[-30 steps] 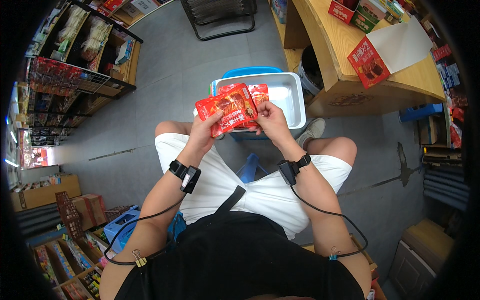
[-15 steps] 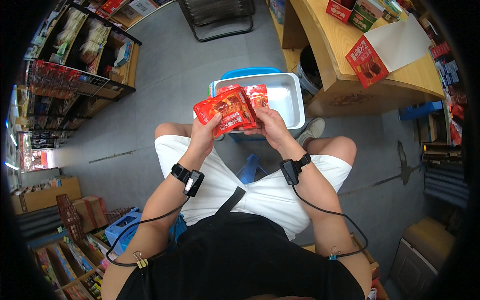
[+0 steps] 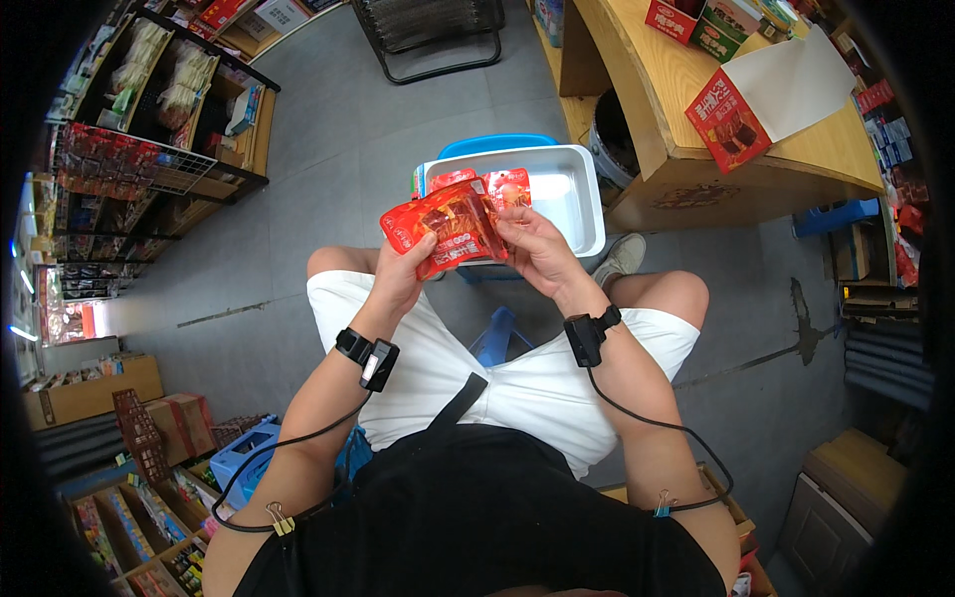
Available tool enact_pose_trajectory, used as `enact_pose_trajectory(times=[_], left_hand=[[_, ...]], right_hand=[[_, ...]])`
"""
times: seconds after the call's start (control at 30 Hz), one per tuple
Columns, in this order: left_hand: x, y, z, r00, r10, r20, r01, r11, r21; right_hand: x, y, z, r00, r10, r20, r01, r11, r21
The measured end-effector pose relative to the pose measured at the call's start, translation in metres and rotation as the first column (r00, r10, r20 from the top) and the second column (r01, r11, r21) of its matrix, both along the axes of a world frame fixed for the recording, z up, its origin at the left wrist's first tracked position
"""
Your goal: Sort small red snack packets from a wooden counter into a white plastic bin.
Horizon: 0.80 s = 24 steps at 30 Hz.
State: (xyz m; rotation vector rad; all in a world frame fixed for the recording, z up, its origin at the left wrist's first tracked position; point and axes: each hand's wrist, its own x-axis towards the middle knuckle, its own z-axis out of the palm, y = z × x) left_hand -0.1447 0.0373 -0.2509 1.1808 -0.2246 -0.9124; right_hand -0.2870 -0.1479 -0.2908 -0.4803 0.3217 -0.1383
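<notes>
Several red snack packets [image 3: 453,221] are fanned together in front of me, above the near side of a white plastic tub [image 3: 599,199]. My left hand [image 3: 401,274] is closed on their lower left, thumb on the front packet. At their right edge, my right hand [image 3: 540,251] pinches the packets between thumb and fingers; its fingertips are partly hidden behind them. Beyond the held packets, other red packets [image 3: 513,186] show at the tub's left end, where I cannot tell what they rest on.
A blue rim [image 3: 497,144] shows behind the tub. To the right stands a wooden counter [image 3: 657,99] with an opened red carton [image 3: 731,119], and a bin [image 3: 609,139] beside it. Shelves of goods [image 3: 149,149] line the left. A black folding chair [image 3: 433,40] is at the back.
The packets have shifted slightly left in my hands. My right thumb and fingers have moved up a little along the packets' right edge.
</notes>
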Motion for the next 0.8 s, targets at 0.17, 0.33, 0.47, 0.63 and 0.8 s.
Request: enact_pose_trajectory(times=[0.17, 0.33, 0.47, 0.63, 0.8], left_hand=[[-0.004, 0.003, -0.002, 1.0, 0.009, 0.007, -0.009, 0.998, 0.058], [-0.006, 0.006, -0.004, 1.0, 0.006, 0.002, -0.006, 0.998, 0.057], [-0.008, 0.005, 0.004, 0.998, -0.052, -0.037, 0.055, 0.996, 0.07], [-0.015, 0.003, 0.007, 0.996, -0.071, -0.056, 0.074, 0.996, 0.05], [-0.015, 0.004, 0.005, 0.996, -0.074, -0.058, 0.078, 0.994, 0.075]], right_hand=[[0.001, -0.005, -0.005, 0.935, -0.35, -0.051, 0.218, 0.683, -0.697], [-0.003, -0.003, 0.002, 0.893, -0.429, 0.138, 0.223, 0.154, -0.963], [-0.002, -0.001, -0.005, 0.883, -0.432, 0.184, 0.286, 0.184, -0.94], [0.0, 0.01, 0.0, 0.925, -0.364, 0.111, 0.21, 0.246, -0.946], [0.004, 0.004, -0.012, 0.941, -0.336, 0.041, 0.163, 0.345, -0.924]])
